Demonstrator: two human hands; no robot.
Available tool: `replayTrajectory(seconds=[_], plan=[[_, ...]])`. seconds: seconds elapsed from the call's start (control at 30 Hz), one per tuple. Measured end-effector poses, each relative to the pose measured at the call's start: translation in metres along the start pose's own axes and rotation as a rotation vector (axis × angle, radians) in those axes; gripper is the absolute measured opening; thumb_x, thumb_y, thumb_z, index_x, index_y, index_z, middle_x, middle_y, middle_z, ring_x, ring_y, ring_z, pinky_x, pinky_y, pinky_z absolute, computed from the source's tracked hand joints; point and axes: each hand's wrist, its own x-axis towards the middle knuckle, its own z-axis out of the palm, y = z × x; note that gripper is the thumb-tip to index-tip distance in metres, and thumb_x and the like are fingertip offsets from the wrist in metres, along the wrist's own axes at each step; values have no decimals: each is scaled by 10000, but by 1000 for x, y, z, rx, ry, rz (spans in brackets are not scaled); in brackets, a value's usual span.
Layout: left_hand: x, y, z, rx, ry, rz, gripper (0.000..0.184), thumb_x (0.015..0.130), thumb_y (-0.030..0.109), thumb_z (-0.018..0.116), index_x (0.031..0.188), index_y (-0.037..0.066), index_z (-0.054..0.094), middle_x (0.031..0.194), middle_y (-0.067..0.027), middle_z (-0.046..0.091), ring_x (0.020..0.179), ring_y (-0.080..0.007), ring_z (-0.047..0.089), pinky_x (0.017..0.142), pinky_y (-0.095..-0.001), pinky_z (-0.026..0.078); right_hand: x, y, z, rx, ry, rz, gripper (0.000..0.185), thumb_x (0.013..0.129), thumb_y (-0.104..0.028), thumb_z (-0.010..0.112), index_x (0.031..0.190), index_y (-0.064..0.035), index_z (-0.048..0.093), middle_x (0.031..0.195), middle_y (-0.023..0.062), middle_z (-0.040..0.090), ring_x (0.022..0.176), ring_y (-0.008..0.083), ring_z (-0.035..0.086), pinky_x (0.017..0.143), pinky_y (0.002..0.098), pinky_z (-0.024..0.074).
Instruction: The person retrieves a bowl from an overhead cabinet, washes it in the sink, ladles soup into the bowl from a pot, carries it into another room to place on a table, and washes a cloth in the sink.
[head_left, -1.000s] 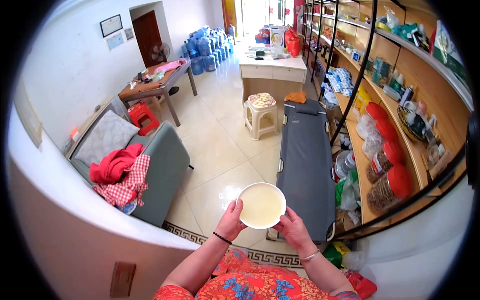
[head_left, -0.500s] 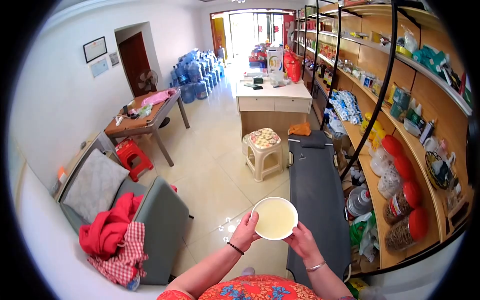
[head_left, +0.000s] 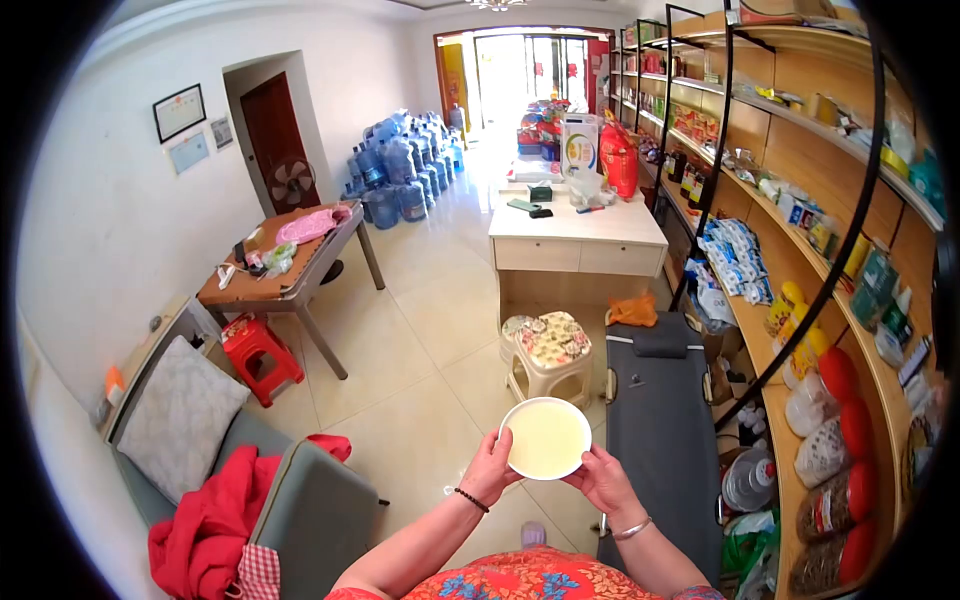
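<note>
A white bowl [head_left: 546,475] of pale yellow liquid [head_left: 548,438] is held level in front of my body, nearly full. My left hand [head_left: 490,468] grips its left side, thumb at the rim and fingers underneath. On the right side my right hand [head_left: 604,481] holds it the same way, its fingers partly hidden below the bowl. Beyond the bowl stands a cream plastic stool [head_left: 548,375] with a flowered cushion. To the right of my hands lies a dark grey folding cot [head_left: 660,430].
A white desk [head_left: 575,250] stands ahead, near stacked blue water bottles [head_left: 395,165]. At the left are a brown-topped table [head_left: 262,262], a red stool [head_left: 260,360] and a grey-green sofa [head_left: 310,520] with red clothing. Loaded shelves [head_left: 800,230] line the right. Tiled floor [head_left: 410,415] runs between.
The view has shifted forward and tilted up, so the stool, cot and desk appear nearer and lower. Both hands keep hold of the bowl. A foot shows more clearly below.
</note>
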Motion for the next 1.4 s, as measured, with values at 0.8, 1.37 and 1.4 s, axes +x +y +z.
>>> replayTrajectory(seconds=[0.8,1.37,1.4], plan=[[444,201,-34,101,-174,-110,504,885,447,460,1231,100,347,1088,-72,532,946,-199,577,772,-389,513,436,-61,-35,48,208,-200,446,903,-182,476,1294,-16,338,1205,111,471,1070,250,515,906,411,454],[722,244,-27,142,-228,-140,431,896,410,467,1189,93,471,1024,-28,585,872,-130,597,674,-302,541,675,-105,-129,2,305,-232,423,922,-142,445,1307,-8,334,1170,103,493,1017,196,536,868,360,471],[737,243,-26,148,-225,-136,420,899,401,465,1183,92,485,1023,-26,587,867,-127,596,665,-294,540,685,-108,-135,5,318,-231,423,922,-142,445,1307,-8,334,1170,103,493,1017,196,536,868,360,471]])
